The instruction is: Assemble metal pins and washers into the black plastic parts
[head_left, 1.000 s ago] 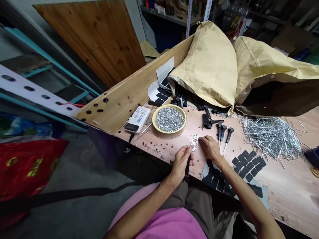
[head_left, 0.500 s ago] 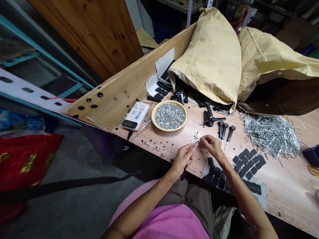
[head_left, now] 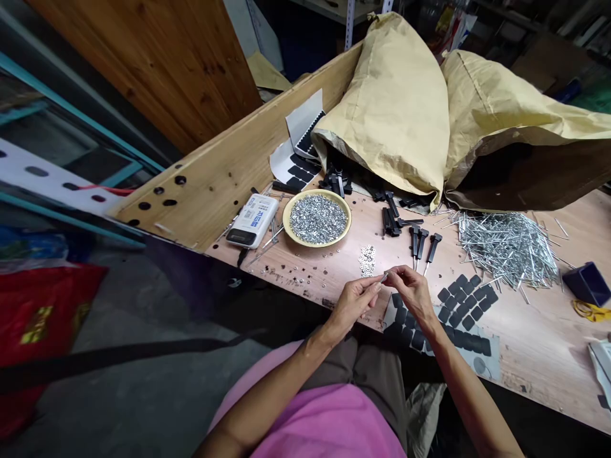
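My left hand (head_left: 356, 303) is closed on a thin metal rod (head_left: 383, 278), whose tip points up and to the right. My right hand (head_left: 409, 290) meets that tip with thumb and forefinger pinched together. Whatever small piece sits between those fingertips is too small to make out. Just beyond the hands, a little patch of small nuts (head_left: 367, 261) lies on the table. A yellow bowl (head_left: 287, 233) full of small shiny metal nuts stands to the left. Black-handled pieces with metal shafts (head_left: 420, 244) lie past my right hand.
On the wooden table (head_left: 539, 337) lie a heap of metal rods (head_left: 508, 248) and black pads (head_left: 465, 302) at the right. Two large paper sacks (head_left: 391, 108) stand behind. A white device (head_left: 254, 219) sits near the left board (head_left: 238, 152). A dark blue box (head_left: 587, 284) is far right.
My right hand has come away from the patch of nuts and pinches at the rod's tip. My left hand keeps hold of the rod. The view has shifted slightly right.
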Available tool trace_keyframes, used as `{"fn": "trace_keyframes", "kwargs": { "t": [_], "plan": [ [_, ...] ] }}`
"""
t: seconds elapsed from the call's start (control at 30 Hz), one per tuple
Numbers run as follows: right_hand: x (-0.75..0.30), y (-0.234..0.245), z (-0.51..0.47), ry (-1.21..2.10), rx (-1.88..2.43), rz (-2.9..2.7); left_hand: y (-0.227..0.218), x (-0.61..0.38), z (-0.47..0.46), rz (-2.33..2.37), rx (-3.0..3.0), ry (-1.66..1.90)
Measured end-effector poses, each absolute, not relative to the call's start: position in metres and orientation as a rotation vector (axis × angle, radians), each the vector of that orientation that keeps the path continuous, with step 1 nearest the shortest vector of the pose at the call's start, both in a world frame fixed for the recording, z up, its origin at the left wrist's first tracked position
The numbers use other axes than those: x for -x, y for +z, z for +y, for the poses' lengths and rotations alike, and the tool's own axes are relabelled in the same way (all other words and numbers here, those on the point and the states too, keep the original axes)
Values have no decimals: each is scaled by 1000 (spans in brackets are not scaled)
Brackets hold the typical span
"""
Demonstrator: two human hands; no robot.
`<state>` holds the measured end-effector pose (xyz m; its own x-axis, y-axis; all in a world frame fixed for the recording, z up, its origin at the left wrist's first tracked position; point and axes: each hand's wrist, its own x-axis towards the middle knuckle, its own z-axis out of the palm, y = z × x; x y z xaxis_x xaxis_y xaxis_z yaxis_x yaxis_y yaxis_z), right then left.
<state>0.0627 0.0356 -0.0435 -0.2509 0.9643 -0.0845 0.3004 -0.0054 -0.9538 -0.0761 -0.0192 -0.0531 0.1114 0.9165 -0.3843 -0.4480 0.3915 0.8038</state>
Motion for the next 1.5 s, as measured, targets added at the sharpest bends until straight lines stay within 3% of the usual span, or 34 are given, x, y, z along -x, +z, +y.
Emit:
{"fn": "trace_keyframes", "kwargs": {
  "t": [0.23,0.47,0.73,1.03,1.33,1.5],
  "plan": [
    [-67,-42,28,1291,1331,-1579,-52,75,-22,976,-595,1047],
    [-76,-25,27,941,1253,-1944,-48,76,-27,955,-630,1023],
    [-94,-20,34,1318,1131,-1964,-44,85,-26,945,-813,931],
    [-108,-4,7,793,1033,-2350,-29,74,-28,1101,-1006,827],
    [-143,16,-61,394,1433,-2739,-23,42,-54,1047,-1314,644],
    [-152,25,-102,381,1610,-2677,-26,30,-73,976,-1364,589]
  ]
}}
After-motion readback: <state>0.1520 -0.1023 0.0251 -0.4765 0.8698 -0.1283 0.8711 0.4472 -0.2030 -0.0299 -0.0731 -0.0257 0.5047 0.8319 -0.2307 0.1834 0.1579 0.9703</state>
